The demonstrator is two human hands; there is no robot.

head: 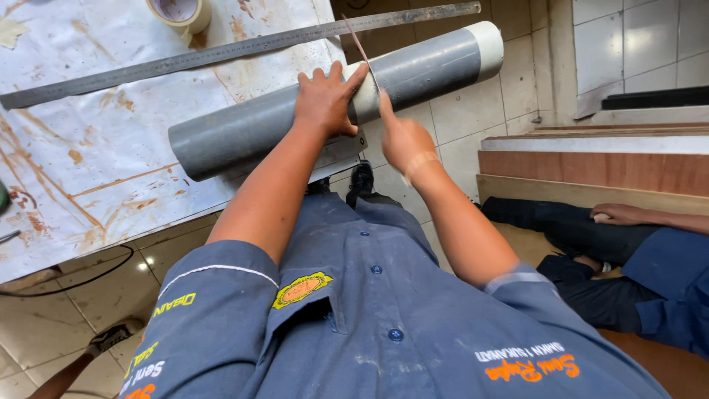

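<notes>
Pipe [251, 133] overhanging table edge [148, 222], floor-side open.

The person wears a blue-grey short-sleeved button shirt [369, 310] with a yellow chest badge [301, 289] and white sleeve piping [218, 270].

A long steel ruler [244, 48] is laid slantwise across the bench [96, 148], just beyond the hands. A roll of tape [179, 13] is seen farther off, past the ruler and to the left. The bench top is covered with a pale, rust-stained sheet. To the right of the hands, stacked wooden boards [591, 166] are laid, and a seated person in dark blue [635, 273] is seen beside them on the tiled floor [480, 111].
</notes>
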